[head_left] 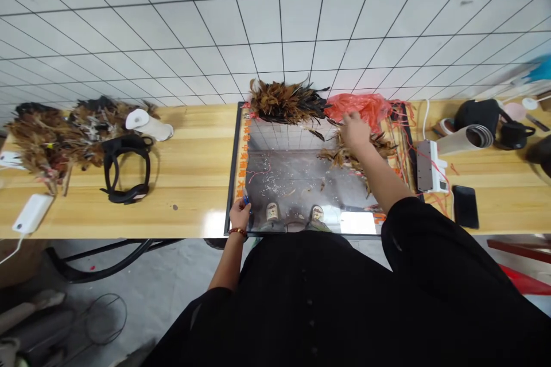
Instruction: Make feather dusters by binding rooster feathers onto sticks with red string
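Observation:
My left hand (240, 214) is closed round a small blue-handled tool (246, 200) at the left front of a framed mirror (293, 175). Over the right back part of the mirror is my right hand (354, 128), its fingers bent down by loose brown feathers (338, 155) and a red plastic bag (359, 104). Whether those fingers hold anything is hidden. A thick bundle of brown and black feathers (284, 102) lies along the mirror's back edge. White bits and a pink string are scattered on the glass.
Feather bundles (47, 137), a white roll (150, 125) and a black strap frame (126, 169) occupy the table's left. At right are a power strip (431, 166), a phone (465, 206), a rolled sheet (465, 139) and a black bag (477, 117). A tiled wall (301, 23) stands behind.

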Available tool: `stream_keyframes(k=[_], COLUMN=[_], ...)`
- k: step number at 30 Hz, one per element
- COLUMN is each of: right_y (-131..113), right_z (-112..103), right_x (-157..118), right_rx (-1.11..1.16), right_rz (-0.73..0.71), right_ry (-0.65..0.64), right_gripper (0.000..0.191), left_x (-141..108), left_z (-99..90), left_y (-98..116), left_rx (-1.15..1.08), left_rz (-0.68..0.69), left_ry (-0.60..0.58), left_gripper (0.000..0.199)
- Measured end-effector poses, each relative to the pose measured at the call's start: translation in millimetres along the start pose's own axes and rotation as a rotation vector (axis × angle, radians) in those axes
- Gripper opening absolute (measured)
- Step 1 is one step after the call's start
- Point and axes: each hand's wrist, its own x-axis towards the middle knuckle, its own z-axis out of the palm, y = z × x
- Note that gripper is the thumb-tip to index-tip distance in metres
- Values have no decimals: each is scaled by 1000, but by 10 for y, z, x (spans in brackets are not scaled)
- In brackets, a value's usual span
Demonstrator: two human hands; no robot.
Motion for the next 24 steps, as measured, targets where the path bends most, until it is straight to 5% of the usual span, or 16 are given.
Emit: stream_keyframes(k=[5,10,14,17,20,24], right_y=[-1186,-1906,-2009,-1979,-1899,-1573], right_z=[67,438,673,665,393,-195], right_x=[558,1147,1356,1379,1285,935], right_rx=[191,308,275,292,343,307], right_rz=[-432,-354,-166,-193,-282,-374], right_ry=[-38,-102,-172,-96,59,247], right_gripper=[46,58,61,34,29,25], left_x=[113,55,-30,34,267,640], left_z=[-78,-189,-273,-298,-210,68], left_y=[56,65,59,168,401,711], left_rx=[78,-188,-397,-108,368,731], left_rz=[16,-128,-198,-108,44,162], left_ry=[-35,-61,-25,8,11,-140], left_gripper=[14,18,22,23,20,30])
